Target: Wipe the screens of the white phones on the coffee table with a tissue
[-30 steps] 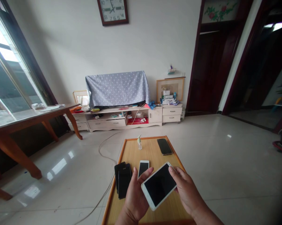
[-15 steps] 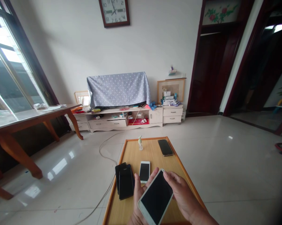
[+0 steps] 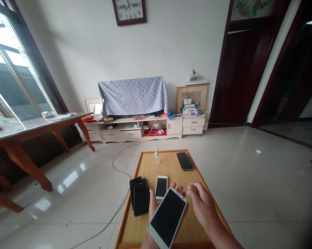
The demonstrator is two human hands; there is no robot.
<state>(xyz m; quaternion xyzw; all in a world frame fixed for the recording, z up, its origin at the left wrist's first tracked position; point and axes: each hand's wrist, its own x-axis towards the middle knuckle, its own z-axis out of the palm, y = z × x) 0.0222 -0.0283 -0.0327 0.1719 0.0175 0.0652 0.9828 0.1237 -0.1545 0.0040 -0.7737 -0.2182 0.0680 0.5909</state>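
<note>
A white-framed phone with a black screen is seen nearest. The surface is pale yellow wood grain, edged in orange-brown. Two black phones are seen at its left, a smaller white phone with a dark screen beside them, and a black phone at the far right. A grey-blue cloth dotted in white is draped far off. The floor is glossy cream tile.

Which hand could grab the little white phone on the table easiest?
Probably right. The right hand holds only a tiny white bit; the left hand carries the big phone. The small white phone lies just ahead.
</note>
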